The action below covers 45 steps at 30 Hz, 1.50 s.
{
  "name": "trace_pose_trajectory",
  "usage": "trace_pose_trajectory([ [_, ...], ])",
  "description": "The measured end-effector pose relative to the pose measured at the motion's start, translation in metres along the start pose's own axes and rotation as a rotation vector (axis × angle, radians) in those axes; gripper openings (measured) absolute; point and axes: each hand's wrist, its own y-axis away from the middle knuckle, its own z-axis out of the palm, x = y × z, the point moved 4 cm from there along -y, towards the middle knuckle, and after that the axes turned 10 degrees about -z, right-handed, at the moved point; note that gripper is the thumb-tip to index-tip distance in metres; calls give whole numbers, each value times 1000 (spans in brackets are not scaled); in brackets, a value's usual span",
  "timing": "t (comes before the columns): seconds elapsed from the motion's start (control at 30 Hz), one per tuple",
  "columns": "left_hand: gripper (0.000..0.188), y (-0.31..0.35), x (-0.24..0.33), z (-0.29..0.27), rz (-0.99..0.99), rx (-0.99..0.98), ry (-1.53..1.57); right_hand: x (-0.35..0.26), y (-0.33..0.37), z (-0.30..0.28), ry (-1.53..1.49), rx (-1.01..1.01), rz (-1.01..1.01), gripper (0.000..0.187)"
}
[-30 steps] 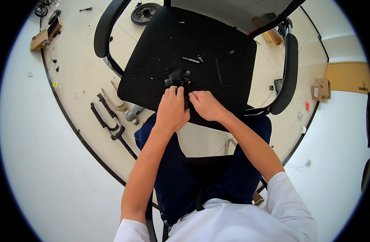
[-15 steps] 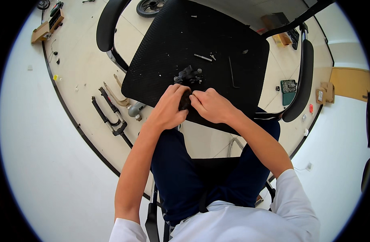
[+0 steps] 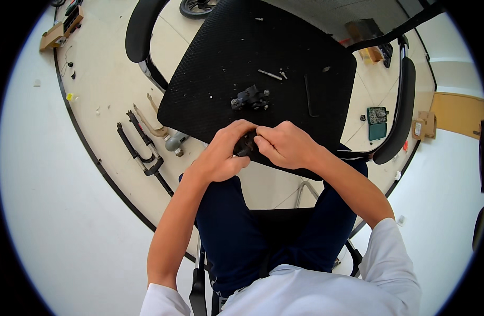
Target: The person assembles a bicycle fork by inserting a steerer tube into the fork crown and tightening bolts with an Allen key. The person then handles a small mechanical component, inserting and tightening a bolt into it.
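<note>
While I look down remotely through the head camera, I have a small dark part [image 3: 245, 145] between both hands at the black chair seat's [image 3: 205, 95] front edge: the left hand's [image 3: 218, 154] fingers wrap it, and the right hand's [image 3: 289, 146] pinch its edge. I judge the work partway: this piece is unfinished, and the black mechanical assembly [image 3: 250, 98], silver rod [image 3: 270, 75], small bolt [image 3: 283, 75] and hex key [image 3: 308, 95] lie loose beyond.

Hands [image 3: 223, 152] half hide dark part [image 3: 245, 144]; wheel [image 3: 196, 10] cropped
</note>
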Motion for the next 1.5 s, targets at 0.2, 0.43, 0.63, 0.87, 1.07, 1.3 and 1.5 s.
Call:
trace_pose_trajectory([
  [0.2, 57, 19, 38, 7, -169, -91, 37, -22, 17, -11, -85, 31, 7, 25],
  [0.43, 83, 47, 70, 7, -45, 34, 395, -48, 35, -27, -886, 326, 419, 41],
  [0.63, 28, 55, 82, 28, 9, 453, 533, -105, 36, -22, -1235, 368, 432, 41],
  [0.87, 47, 71, 116, 47, -39, 567, 629, -139, 57, -41, -645, 455, 246, 40],
  [1.07, 50, 83, 136, 58, -129, 412, 765, -158, 73, -47, -492, 534, 157, 40],
  [1.3, 29, 93, 164, 55, 16, 644, 364, -168, 85, -42, -1077, 426, 240, 38],
  [1.5, 37, 102, 193, 46, 257, 714, 141, -197, 85, -41, -1325, 400, 275, 37],
])
